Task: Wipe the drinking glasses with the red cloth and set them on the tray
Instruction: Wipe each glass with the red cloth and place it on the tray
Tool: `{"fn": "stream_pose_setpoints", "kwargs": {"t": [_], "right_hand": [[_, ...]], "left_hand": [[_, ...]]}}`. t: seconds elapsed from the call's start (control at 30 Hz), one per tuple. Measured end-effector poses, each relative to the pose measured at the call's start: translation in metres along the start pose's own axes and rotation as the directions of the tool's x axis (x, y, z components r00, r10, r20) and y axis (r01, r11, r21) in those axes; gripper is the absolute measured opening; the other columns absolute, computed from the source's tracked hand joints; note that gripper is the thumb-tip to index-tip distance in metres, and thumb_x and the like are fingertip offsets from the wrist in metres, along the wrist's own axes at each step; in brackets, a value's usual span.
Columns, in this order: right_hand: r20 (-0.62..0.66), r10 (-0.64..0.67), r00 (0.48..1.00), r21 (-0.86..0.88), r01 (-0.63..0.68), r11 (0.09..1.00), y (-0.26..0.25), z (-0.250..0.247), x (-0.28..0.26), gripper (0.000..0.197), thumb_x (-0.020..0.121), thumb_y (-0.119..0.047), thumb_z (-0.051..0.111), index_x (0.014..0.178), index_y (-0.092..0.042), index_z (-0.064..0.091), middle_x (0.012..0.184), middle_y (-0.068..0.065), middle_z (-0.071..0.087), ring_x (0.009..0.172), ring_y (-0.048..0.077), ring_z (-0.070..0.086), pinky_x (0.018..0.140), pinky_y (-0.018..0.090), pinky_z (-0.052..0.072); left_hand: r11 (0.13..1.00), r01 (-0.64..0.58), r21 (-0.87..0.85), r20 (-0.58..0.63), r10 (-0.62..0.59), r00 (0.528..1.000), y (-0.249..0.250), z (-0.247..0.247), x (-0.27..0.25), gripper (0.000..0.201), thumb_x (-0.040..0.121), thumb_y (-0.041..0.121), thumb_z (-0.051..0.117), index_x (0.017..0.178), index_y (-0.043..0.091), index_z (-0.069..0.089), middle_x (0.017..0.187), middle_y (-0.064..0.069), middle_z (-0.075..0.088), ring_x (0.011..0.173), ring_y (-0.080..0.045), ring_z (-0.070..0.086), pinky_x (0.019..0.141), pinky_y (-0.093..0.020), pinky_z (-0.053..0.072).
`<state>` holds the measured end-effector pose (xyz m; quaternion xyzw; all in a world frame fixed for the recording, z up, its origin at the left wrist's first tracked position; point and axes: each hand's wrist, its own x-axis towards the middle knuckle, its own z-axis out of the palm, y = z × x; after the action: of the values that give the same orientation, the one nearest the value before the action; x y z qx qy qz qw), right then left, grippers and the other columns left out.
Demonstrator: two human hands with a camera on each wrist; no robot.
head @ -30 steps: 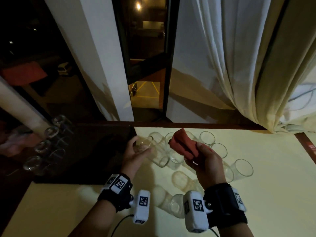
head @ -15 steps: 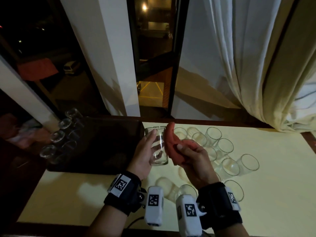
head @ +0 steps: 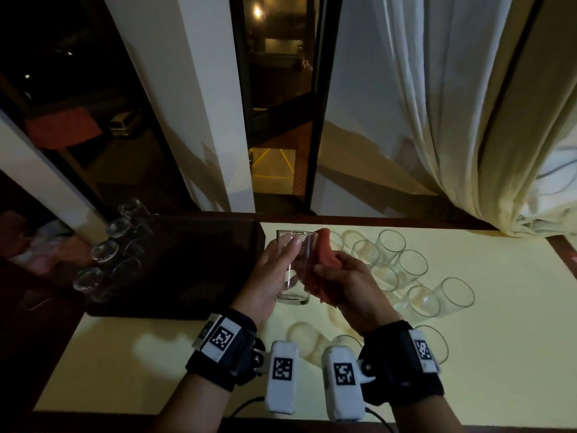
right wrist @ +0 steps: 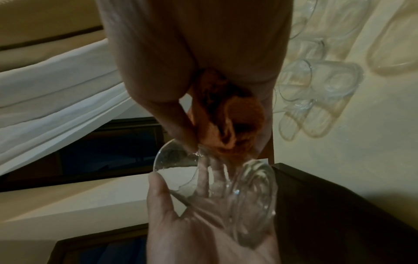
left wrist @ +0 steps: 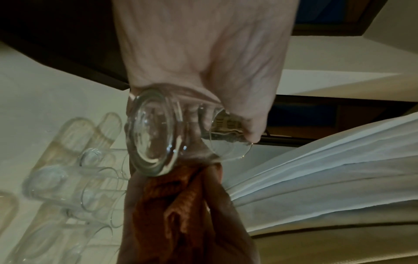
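Observation:
My left hand (head: 274,270) holds a clear drinking glass (head: 295,267) upright above the table, fingers and thumb wrapped round its wall. The same glass (left wrist: 158,135) shows from below in the left wrist view, and again as the glass (right wrist: 226,187) in the right wrist view. My right hand (head: 349,282) grips the bunched red cloth (head: 321,270) and presses it against the glass's right side. The cloth (right wrist: 226,121) touches the glass near its rim. A dark tray (head: 187,270) lies to the left, with several glasses (head: 106,251) along its far left side.
Several more glasses (head: 402,276) stand and lie in a cluster on the cream table (head: 499,354) right of and behind my hands. A dark window and a white curtain (head: 452,120) rise beyond the table's far edge.
My left hand lifted a glass from the cluster and turned it upright. The right hand brought the red cloth in against its side. The head view shifted closer.

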<state>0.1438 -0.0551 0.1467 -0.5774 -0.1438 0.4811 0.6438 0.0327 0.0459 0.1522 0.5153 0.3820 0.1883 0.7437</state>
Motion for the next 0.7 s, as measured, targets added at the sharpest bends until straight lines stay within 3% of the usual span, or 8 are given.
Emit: {"fn": "stream_pose_setpoints", "kwargs": {"t": [0.1,0.2,0.27,0.33,0.43,0.53,0.63,0.7], "right_hand": [[-0.057,-0.018,0.998,-0.018,0.017,1.0,0.0,0.002,0.002,0.028,0.095,0.007,0.043,0.114,-0.001,0.063,0.093,0.019,0.074,0.074,0.029,0.07,0.062,0.034,0.05],[-0.121,-0.063,0.991,0.045,0.069,0.997,-0.003,0.004,0.003,0.028,0.097,0.002,0.041,0.109,-0.004,0.066,0.095,0.021,0.067,0.078,0.031,0.059,0.06,0.034,0.041],[-0.116,-0.115,0.987,0.036,0.12,0.992,-0.005,0.006,0.003,0.03,0.097,0.002,0.041,0.112,-0.006,0.066,0.095,0.019,0.063,0.075,0.027,0.054,0.056,0.031,0.037],[-0.046,-0.163,0.985,-0.053,0.161,0.986,-0.005,0.008,0.002,0.038,0.092,0.0,0.044,0.119,-0.014,0.067,0.094,0.013,0.064,0.071,0.02,0.054,0.052,0.025,0.038],[0.096,-0.177,0.98,-0.203,0.193,0.96,-0.002,0.012,0.0,0.069,0.072,-0.011,0.05,0.138,-0.028,0.058,0.086,-0.005,0.066,0.066,0.009,0.055,0.053,0.021,0.042],[0.159,-0.182,0.97,-0.26,0.219,0.94,-0.001,0.014,-0.001,0.076,0.073,-0.014,0.049,0.146,-0.034,0.047,0.08,-0.007,0.062,0.06,0.007,0.052,0.052,0.02,0.042],[0.177,-0.166,0.97,-0.271,0.21,0.939,-0.002,0.017,-0.003,0.074,0.078,-0.021,0.054,0.149,-0.034,0.042,0.101,-0.002,0.065,0.072,0.006,0.058,0.057,0.019,0.046],[0.179,-0.171,0.969,-0.259,0.214,0.942,0.001,0.017,-0.002,0.076,0.078,-0.023,0.056,0.151,-0.033,0.041,0.122,-0.006,0.065,0.094,0.01,0.063,0.073,0.021,0.052]], "left_hand": [[1.0,0.006,-0.001,-0.031,-0.006,1.0,0.0,0.001,0.002,0.061,0.078,0.06,0.057,0.131,0.03,0.057,0.125,0.003,0.066,0.113,-0.015,0.063,0.083,-0.032,0.051],[0.999,0.028,-0.037,-0.062,-0.03,0.998,0.001,0.001,0.007,0.028,0.092,0.051,0.055,0.116,0.037,0.059,0.12,0.005,0.065,0.11,-0.015,0.063,0.091,-0.037,0.049],[0.997,0.038,-0.06,-0.066,-0.042,0.997,0.002,0.0,0.008,0.02,0.095,0.05,0.053,0.11,0.037,0.058,0.12,0.004,0.064,0.108,-0.016,0.063,0.093,-0.038,0.049],[0.997,0.042,-0.071,-0.06,-0.047,0.997,0.004,0.0,0.009,0.029,0.09,0.055,0.054,0.112,0.037,0.058,0.124,0.002,0.064,0.112,-0.019,0.062,0.096,-0.041,0.05],[0.993,0.042,-0.109,-0.034,-0.046,0.998,0.006,0.002,0.009,0.046,0.078,0.062,0.054,0.116,0.037,0.059,0.127,0.001,0.064,0.118,-0.02,0.059,0.104,-0.048,0.047],[0.992,0.042,-0.118,0.012,-0.041,0.999,0.004,0.0,0.009,0.052,0.076,0.058,0.059,0.123,0.035,0.055,0.132,0.003,0.06,0.12,-0.017,0.056,0.104,-0.046,0.046],[0.993,0.061,-0.102,0.046,-0.057,0.997,-0.001,-0.002,0.009,0.063,0.075,0.047,0.066,0.133,0.038,0.046,0.14,0.003,0.053,0.123,-0.013,0.053,0.106,-0.045,0.044],[0.992,0.059,-0.116,0.046,-0.054,0.998,-0.003,-0.003,0.01,0.059,0.076,0.042,0.067,0.132,0.038,0.047,0.139,0.004,0.054,0.116,-0.008,0.056,0.099,-0.038,0.047]]}}
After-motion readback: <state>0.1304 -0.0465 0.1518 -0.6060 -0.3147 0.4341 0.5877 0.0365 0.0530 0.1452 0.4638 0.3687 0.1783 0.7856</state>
